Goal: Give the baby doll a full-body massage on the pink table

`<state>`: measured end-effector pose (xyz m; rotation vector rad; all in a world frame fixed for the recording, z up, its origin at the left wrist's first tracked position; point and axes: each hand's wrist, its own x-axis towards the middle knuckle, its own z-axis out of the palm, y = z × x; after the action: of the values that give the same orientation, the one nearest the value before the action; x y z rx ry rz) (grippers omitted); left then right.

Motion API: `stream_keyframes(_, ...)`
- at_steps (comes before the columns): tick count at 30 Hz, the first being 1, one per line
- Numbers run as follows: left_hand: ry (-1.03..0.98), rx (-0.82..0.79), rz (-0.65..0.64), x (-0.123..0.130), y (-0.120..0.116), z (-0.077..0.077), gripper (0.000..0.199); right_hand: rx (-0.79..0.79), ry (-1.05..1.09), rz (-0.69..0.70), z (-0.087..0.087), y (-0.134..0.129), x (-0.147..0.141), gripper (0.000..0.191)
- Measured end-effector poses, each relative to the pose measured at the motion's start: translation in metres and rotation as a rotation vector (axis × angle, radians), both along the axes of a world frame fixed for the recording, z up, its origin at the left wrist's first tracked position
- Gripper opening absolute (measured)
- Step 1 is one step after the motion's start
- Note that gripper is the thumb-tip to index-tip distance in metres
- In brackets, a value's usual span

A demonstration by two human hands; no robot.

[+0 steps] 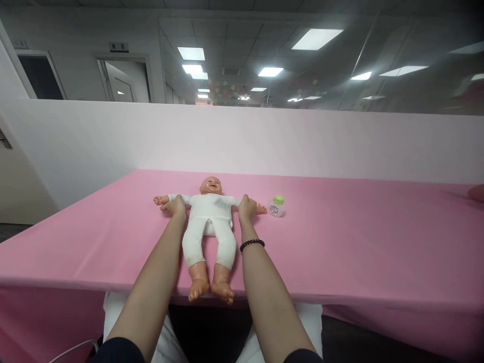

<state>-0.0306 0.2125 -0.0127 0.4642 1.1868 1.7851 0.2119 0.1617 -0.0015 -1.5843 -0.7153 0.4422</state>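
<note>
A baby doll [212, 212] with a white cloth body lies on its back on the pink-covered table [359, 242]. Its head points away from me and its feet reach the near edge. Both its arms are stretched out sideways. My left hand [174, 205] is closed around the doll's arm on the left, with the doll's hand showing beyond my fingers. Around the other arm my right hand [247, 206] is closed in the same way. Just right of that doll hand stands a small clear bottle [277, 206] with a green cap and a printed label.
Behind the table runs a low white wall [264, 141] with glass above it. Part of another person's hand [476, 192] shows at the far right edge. A white cable [73, 348] hangs at the lower left.
</note>
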Motion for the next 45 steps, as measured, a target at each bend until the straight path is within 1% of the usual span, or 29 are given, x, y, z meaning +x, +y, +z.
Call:
stream_keyframes(2,0.148,-0.073,0.225,0.002,-0.005,0.006,0.046,0.054,-0.072,-0.001,0.003,0.001,-0.005,0.03)
stream_keyframes(4,0.335,-0.118,0.437,0.004,-0.012,0.011,0.054,0.138,-0.166,0.055,0.004,0.004,-0.012,0.028)
stream_keyframes(5,0.409,-0.12,0.499,0.005,-0.016,0.013,0.059,0.191,-0.222,0.105,0.005,0.005,-0.015,0.027)
stream_keyframes(6,0.469,-0.103,0.523,0.006,-0.019,0.014,0.064,0.236,-0.279,0.164,0.006,0.007,-0.018,0.026)
stream_keyframes(8,0.586,-0.019,0.522,0.007,-0.025,0.015,0.072,0.263,-0.371,0.289,0.006,0.009,-0.023,0.031)
stream_keyframes(10,0.696,0.144,0.449,0.009,-0.028,0.015,0.075,0.196,-0.433,0.388,0.005,0.01,-0.027,0.04)
stream_keyframes(11,0.721,0.241,0.377,0.01,-0.028,0.014,0.074,0.146,-0.465,0.426,0.005,0.01,-0.028,0.044)
stream_keyframes(13,0.668,0.387,0.183,0.014,-0.026,0.012,0.067,0.052,-0.523,0.482,0.005,0.008,-0.029,0.049)
stream_keyframes(14,0.609,0.415,0.072,0.017,-0.025,0.012,0.062,0.011,-0.542,0.503,0.005,0.007,-0.03,0.05)
stream_keyframes(16,0.523,0.375,-0.154,0.021,-0.022,0.01,0.047,-0.046,-0.566,0.538,0.005,0.005,-0.029,0.048)
stream_keyframes(18,0.55,0.291,-0.342,0.023,-0.02,0.009,0.032,-0.059,-0.593,0.557,0.007,0.003,-0.029,0.044)
stream_keyframes(19,0.595,0.261,-0.401,0.023,-0.02,0.009,0.026,-0.055,-0.607,0.557,0.008,0.002,-0.029,0.042)
stream_keyframes(21,0.689,0.246,-0.44,0.022,-0.019,0.009,0.017,-0.048,-0.63,0.537,0.01,0.0,-0.029,0.037)
stream_keyframes(24,0.759,0.25,-0.426,0.02,-0.021,0.011,0.008,-0.058,-0.642,0.476,0.013,-0.001,-0.029,0.031)
stream_keyframes(25,0.781,0.246,-0.424,0.019,-0.022,0.013,0.007,-0.068,-0.64,0.448,0.014,-0.002,-0.029,0.031)
stream_keyframes(27,0.825,0.231,-0.418,0.017,-0.025,0.016,0.019,-0.086,-0.604,0.397,0.015,-0.002,-0.028,0.036)
stream_keyframes(30,1.044,0.151,-0.381,0.016,-0.031,0.021,0.037,-0.09,-0.485,0.363,0.017,-0.003,-0.026,0.045)
stream_keyframes(32,1.187,0.102,-0.338,0.016,-0.033,0.024,0.045,-0.08,-0.426,0.368,0.019,-0.004,-0.025,0.048)
stream_keyframes(33,1.217,0.097,-0.303,0.017,-0.034,0.025,0.047,-0.07,-0.408,0.367,0.02,-0.005,-0.025,0.048)
stream_keyframes(35,1.162,0.136,-0.197,0.02,-0.033,0.026,0.041,-0.033,-0.369,0.345,0.023,-0.005,-0.026,0.046)
stream_keyframes(37,1.005,0.209,-0.091,0.023,-0.03,0.025,0.025,0.033,-0.285,0.32,0.026,-0.003,-0.03,0.04)
stream_keyframes(38,0.897,0.252,-0.078,0.026,-0.027,0.024,0.016,0.067,-0.222,0.32,0.028,-0.002,-0.032,0.036)
stream_keyframes(39,0.786,0.293,-0.097,0.028,-0.024,0.022,0.014,0.099,-0.148,0.335,0.029,0.0,-0.035,0.032)
stream_keyframes(41,0.593,0.346,-0.215,0.032,-0.018,0.019,0.034,0.131,0.01,0.396,0.029,0.004,-0.042,0.031)
stream_keyframes(43,0.457,0.356,-0.368,0.035,-0.012,0.014,0.051,0.119,0.118,0.461,0.027,0.009,-0.048,0.042)
stream_keyframes(45,0.361,0.345,-0.476,0.038,-0.008,0.009,0.063,0.135,0.101,0.516,0.023,0.012,-0.052,0.049)
